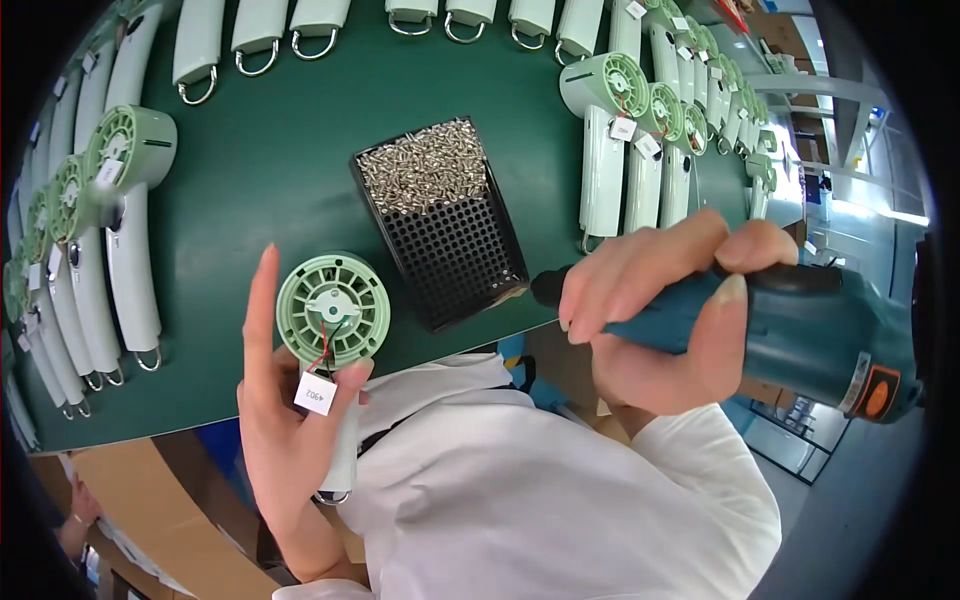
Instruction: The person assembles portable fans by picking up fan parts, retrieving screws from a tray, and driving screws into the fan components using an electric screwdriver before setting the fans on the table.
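Note:
My left hand [277, 430] is wrapped round the handle of a handheld fan [337, 283], its index finger stretched up beside the head. The fan's round pale green housing faces up, with red and black wires running to a small white connector tag [316, 392] near my thumb. In my right hand [665, 320] is a teal electric screwdriver [815, 325], pointing left. Its dark tip is near the lower right corner of a black perforated tray [452, 250]. Small silver screws [425, 165] are heaped over the tray's far half; rows of holes show in the near half.
The green worktop [250, 180] carries the tray. White fan handles with green heads [132, 150] line the left side. More fans [612, 85] stand at the right, and handles with metal loops [262, 30] lie along the far edge. Cardboard [160, 500] is below left, near another person's hand [85, 502].

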The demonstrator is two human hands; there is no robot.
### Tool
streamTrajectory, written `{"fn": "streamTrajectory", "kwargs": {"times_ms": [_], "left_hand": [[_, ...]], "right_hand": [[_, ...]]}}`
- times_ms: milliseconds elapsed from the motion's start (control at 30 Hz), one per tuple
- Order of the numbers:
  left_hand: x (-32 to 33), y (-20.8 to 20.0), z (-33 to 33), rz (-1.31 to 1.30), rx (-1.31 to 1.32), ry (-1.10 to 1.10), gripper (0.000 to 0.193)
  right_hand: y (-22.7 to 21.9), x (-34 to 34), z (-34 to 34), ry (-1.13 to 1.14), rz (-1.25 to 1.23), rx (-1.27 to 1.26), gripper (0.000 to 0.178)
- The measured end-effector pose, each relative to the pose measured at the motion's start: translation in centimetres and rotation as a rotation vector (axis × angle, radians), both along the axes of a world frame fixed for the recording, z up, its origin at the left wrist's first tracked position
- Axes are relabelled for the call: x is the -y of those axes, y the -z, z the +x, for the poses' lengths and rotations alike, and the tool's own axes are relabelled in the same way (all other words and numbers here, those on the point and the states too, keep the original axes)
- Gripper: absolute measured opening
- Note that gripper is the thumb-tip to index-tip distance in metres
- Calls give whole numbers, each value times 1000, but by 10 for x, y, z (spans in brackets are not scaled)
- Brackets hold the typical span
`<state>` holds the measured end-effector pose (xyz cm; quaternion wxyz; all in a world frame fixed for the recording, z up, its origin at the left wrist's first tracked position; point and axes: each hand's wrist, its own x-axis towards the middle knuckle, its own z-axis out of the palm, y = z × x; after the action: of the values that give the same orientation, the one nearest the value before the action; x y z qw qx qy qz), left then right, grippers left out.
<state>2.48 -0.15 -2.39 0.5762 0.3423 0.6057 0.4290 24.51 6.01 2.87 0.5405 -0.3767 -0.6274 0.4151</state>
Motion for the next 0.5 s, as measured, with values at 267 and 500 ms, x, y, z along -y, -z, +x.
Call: {"fn": "streamTrajectory", "kwargs": {"times_ms": [267, 500], "left_hand": [[2, 3, 6, 41, -69, -1, 87], [4, 3, 3, 37, -27, 9, 85]], "right_hand": [[10, 3, 8, -93, 11, 14, 20], [13, 9, 3, -64, -7, 30, 15]]}}
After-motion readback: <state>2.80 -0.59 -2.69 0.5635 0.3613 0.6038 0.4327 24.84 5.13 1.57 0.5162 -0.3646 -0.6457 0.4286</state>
